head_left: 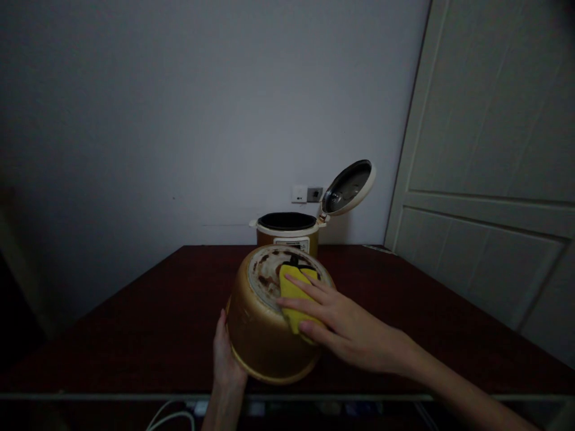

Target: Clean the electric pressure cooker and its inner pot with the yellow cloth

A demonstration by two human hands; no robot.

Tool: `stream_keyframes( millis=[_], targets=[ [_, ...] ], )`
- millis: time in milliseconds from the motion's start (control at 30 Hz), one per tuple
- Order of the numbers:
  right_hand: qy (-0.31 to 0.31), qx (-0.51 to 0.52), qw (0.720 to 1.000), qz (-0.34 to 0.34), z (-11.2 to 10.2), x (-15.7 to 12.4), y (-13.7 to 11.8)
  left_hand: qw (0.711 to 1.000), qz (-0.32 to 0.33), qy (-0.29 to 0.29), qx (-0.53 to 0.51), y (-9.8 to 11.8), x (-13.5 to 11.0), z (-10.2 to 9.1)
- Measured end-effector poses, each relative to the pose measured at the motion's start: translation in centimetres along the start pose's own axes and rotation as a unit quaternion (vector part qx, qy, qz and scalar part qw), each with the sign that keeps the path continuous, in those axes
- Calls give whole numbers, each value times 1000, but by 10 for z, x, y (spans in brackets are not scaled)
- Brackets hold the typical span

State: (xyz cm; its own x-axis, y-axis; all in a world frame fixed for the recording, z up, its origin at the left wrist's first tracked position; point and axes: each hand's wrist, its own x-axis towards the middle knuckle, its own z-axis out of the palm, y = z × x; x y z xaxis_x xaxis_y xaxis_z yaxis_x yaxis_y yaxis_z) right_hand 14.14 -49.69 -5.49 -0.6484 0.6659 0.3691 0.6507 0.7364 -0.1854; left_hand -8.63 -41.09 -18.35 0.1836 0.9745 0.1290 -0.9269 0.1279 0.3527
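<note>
A gold rice cooker inner pot [265, 335] is tilted with its stained grey base facing up and towards me. My left hand [228, 353] grips its rim at the lower left; most of those fingers are hidden behind the pot. Pressed against the base and its right edge is a yellow cloth [294, 293] with a dark trim, held under the fingers of my right hand [330, 320]. Behind the pot stands the rice cooker [287, 232], its lid [350, 187] swung up to the right and its dark inside showing.
The dark red table [148, 317] spreads out on both sides of the pot. A pale wall [179, 120] with a socket plate [300, 193] rises behind it. To the right is a panelled door [489, 179]. White cables [173, 416] hang below the table's front edge.
</note>
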Motion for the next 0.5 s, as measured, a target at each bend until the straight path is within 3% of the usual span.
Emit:
stream_keyframes(
  millis=[67,167,333,433,500],
  targets=[
    [-10,-3,999,-36,0,7,-17,999,-33,-34,0,-9,2,1],
    [-3,-9,996,-94,-6,29,-24,998,-59,-38,0,-25,1,6],
    [56,-8,996,-64,-18,60,22,997,-78,-24,-3,-29,-7,17],
    [75,-9,997,-2,-19,52,54,997,-55,49,3,-14,-8,16],
    [70,0,997,32,-16,35,58,996,-27,84,9,-2,-7,10]
  ],
)
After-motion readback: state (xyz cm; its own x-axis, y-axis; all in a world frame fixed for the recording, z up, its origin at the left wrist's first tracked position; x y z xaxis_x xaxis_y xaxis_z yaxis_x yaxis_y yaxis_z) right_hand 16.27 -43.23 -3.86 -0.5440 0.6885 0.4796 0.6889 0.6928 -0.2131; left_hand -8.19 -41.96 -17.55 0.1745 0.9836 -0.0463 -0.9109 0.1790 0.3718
